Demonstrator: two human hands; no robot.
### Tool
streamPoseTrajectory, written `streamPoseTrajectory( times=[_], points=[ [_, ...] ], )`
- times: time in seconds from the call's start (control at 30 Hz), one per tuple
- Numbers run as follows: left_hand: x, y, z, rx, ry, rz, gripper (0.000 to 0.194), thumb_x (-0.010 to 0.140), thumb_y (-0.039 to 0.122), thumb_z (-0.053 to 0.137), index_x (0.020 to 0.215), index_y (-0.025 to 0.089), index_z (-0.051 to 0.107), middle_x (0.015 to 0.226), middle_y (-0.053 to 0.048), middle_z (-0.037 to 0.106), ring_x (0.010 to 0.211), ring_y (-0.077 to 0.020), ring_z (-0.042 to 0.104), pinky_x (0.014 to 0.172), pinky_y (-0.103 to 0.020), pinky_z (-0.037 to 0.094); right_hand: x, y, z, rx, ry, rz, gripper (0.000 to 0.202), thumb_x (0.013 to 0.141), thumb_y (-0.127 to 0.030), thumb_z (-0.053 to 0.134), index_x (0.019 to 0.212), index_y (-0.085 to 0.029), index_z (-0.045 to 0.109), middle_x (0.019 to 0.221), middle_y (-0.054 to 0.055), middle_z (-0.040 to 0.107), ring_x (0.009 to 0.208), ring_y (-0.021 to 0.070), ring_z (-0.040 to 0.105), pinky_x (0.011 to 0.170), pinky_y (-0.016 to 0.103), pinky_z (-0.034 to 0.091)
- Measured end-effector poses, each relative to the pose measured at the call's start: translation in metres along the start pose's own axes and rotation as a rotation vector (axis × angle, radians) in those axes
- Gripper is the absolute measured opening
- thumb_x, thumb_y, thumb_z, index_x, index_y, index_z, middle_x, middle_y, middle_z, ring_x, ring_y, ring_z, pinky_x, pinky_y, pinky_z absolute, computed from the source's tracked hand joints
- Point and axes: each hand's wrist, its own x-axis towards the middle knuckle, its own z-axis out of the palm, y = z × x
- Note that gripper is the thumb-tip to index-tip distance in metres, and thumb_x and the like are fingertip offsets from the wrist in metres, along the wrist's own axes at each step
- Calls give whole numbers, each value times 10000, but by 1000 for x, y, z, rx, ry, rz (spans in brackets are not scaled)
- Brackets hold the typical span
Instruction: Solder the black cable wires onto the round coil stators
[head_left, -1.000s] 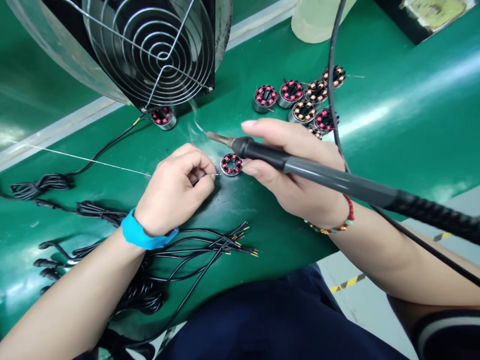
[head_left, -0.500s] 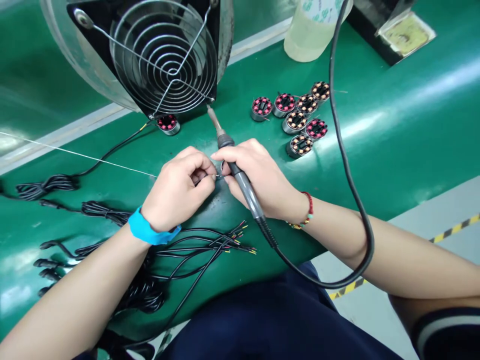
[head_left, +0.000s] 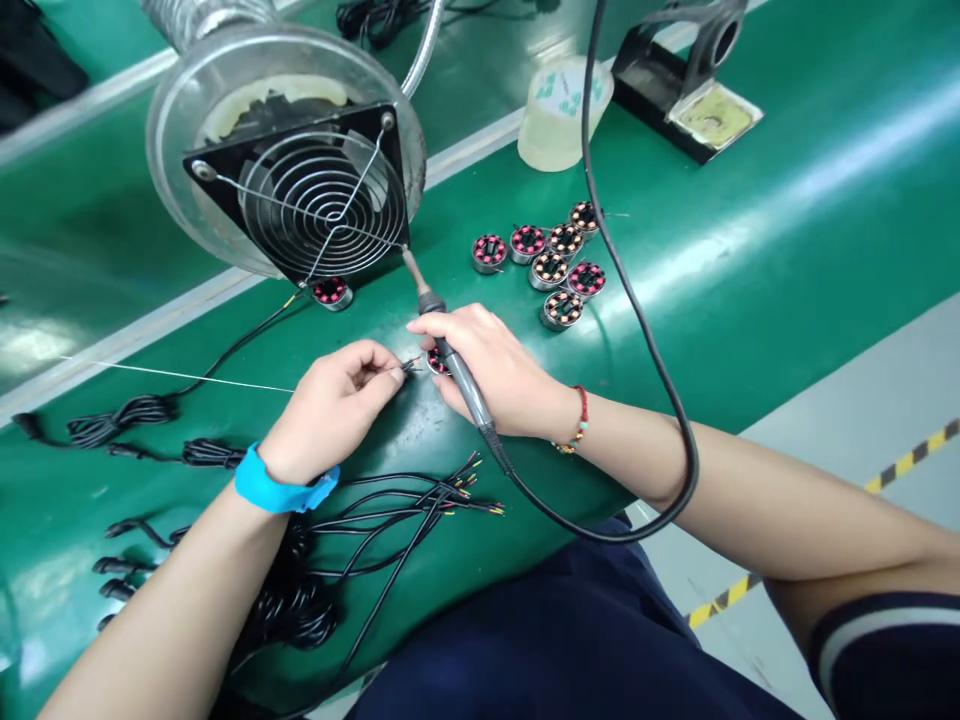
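Note:
My right hand point(head_left: 495, 370) wraps round a soldering iron point(head_left: 466, 385), its tip pointing away toward the fan's lower corner. Under the same hand's fingers shows a small motor stator point(head_left: 436, 361) with red windings, partly covered. Between the thumb and finger of my left hand point(head_left: 337, 400) is a black cable end point(head_left: 409, 366) with short wires sticking out toward the stator, a small gap apart. A thin pale wire point(head_left: 180, 376) runs from the left up to my left hand; whether the fingers grip it is hidden.
A fan with a wire guard point(head_left: 334, 215) stands at the back, one stator point(head_left: 332, 293) beneath its edge. Several stators point(head_left: 551, 268) cluster right of it. Beyond are a tape roll point(head_left: 556, 125) and an iron stand point(head_left: 667, 95). Black cables point(head_left: 390, 505) lie near my left forearm.
The view has shifted, showing more of the fan and the stand. My hands have drawn slightly apart, so the cable end and the red stator now show between them.

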Motion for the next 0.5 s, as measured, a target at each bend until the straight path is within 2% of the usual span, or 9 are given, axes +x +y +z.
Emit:
streamPoseTrajectory(
  times=[0.23, 0.5],
  points=[
    [3, -5, 4, -59, -36, -56, 244, 710, 399, 640, 683, 159, 674, 636, -11, 602, 617, -128, 484, 575, -244, 400, -4, -1, -5, 46, -21, -23, 451, 771, -135, 490, 1221, -132, 466, 1002, 74, 606, 909, 231, 495, 872, 390, 405],
    [6, -8, 8, -157, -40, -111, 248, 666, 415, 701, 669, 167, 709, 622, -8, 639, 567, -112, 478, 561, -239, 398, -3, 0, -5, 22, -46, -45, 352, 873, -152, 466, 1225, -167, 469, 1015, 63, 602, 896, 225, 482, 809, 354, 392]
  ],
)
